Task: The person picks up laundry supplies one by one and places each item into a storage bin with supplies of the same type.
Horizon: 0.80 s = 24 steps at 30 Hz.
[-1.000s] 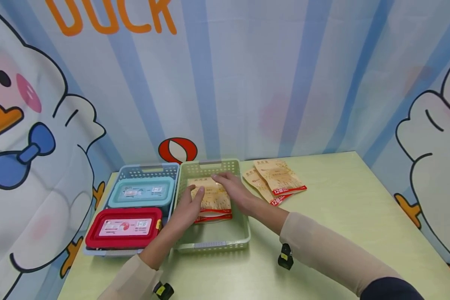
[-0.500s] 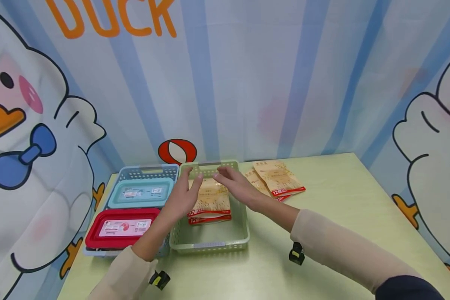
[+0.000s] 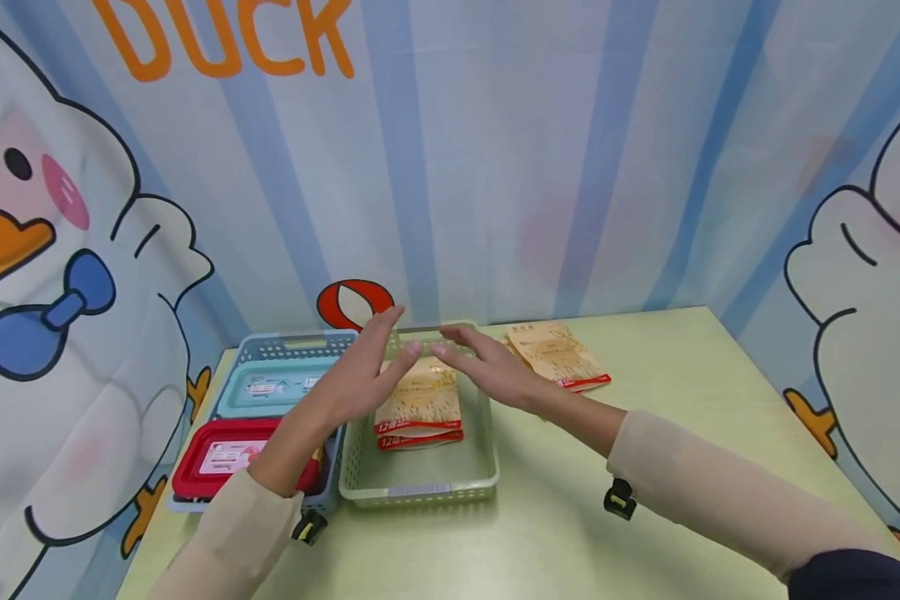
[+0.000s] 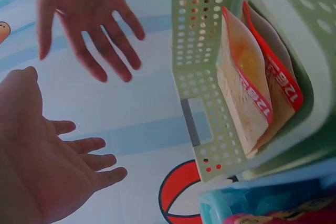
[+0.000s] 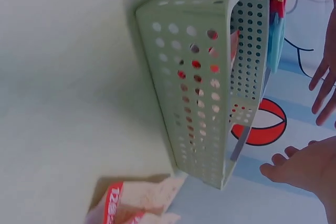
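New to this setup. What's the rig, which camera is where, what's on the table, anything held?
There's no robot: you see a person's left hand and right hand, both bare. The wide picture comes from a camera worn on the head, looking forward and down; the other two come from one camera on each wrist. On the table stand a green basket with beige packets inside and, left of it, a blue basket with a teal-lidded box and a red-lidded box. Loose packets lie to the right. Neither hand holds anything.
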Motion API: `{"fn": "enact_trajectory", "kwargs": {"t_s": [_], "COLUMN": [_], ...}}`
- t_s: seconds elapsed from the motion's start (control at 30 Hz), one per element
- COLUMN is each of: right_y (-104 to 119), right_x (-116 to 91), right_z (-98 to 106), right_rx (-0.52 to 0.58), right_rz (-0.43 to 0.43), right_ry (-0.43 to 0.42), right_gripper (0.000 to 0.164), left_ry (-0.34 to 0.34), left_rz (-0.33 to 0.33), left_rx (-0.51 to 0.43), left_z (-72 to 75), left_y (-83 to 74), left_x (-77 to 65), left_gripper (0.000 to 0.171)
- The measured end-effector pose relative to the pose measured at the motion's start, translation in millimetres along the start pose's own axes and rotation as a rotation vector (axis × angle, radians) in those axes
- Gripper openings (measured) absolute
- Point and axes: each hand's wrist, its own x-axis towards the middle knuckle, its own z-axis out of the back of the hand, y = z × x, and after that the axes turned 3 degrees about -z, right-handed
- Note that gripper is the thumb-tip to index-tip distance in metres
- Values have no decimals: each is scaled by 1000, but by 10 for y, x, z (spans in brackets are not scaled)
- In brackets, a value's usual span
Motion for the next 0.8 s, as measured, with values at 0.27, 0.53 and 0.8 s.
{"fn": "enact_trajectory", "kwargs": {"t_s": [0.27,0.53,0.8], "right_y": [62,100,119], "right_x": [-94,-111,-76], "right_z": [268,514,683], "right_rx": [-264,-552,-604], "right_rz": [144,239,289], "right_ry": [13,4,-86], "right_gripper": [74,84,87], "left_ry": [-5,-77,-57], "left_rz": [-10,-62,-70], "left_rx": [195,508,545], "left_z": [-25,18,21], "left_y": [180,206,159], "left_x": [72,158,219], "left_gripper": [86,98,98]}}
